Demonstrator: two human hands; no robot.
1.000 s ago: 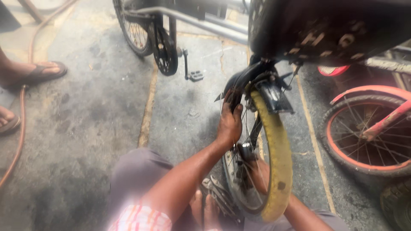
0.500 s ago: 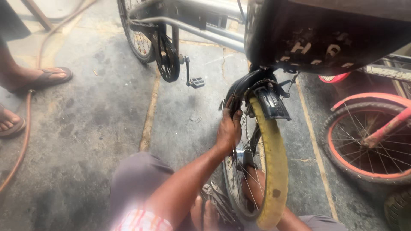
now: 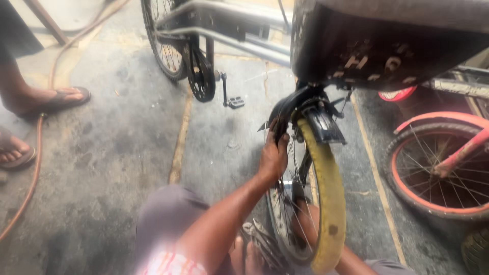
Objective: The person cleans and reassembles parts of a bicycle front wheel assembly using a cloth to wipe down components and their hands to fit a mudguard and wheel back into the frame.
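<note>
Left hand, centre frame: fingers clenched on the rim of the yellow-tyred spoked bicycle wheel, just under the black plastic mudguard. Wheel stands upright, lower centre-right, between the person's knees. Right hand mostly hidden behind the spokes near the hub; only the forearm shows at bottom right, so grip can't be told. Grey concrete floor under everything. Right edge: red-rimmed wheel of a second bike. Top right: dark basket above the mudguard. Top centre: black crank and pedal. Left edge: another person's sandalled feet beside an orange hose.
</note>
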